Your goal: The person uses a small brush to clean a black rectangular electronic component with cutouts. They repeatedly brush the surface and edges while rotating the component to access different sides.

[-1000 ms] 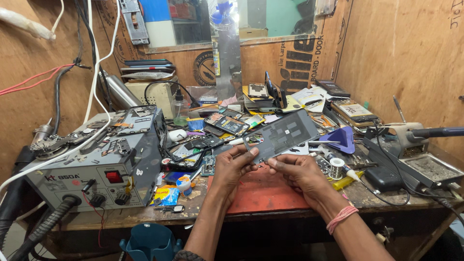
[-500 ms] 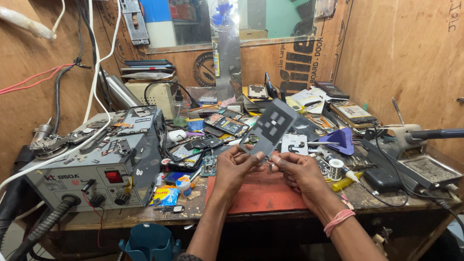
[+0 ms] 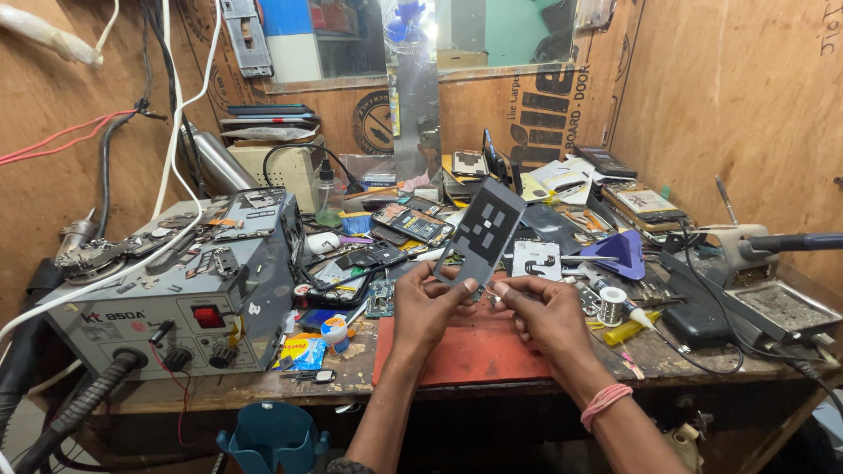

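Tilted upright now, grey plate (image 3: pixel 481 230) pinched by both hands' fingers (image 3: pixel 470 285) above the red mat (image 3: pixel 474 351).

1. Both forearms are bare from the bottom edge of the view up to the hands; no sleeve covers them above the red mat (image 3: pixel 465 351).
2. The left hand (image 3: pixel 430 303) wears nothing: no ring, no glove, no band at its wrist.
3. The right hand (image 3: pixel 544 312) is bare too, with short, plain nails.
4. A pink band of several thin loops (image 3: pixel 606 405) circles the right wrist, to the right of the mat's near corner.
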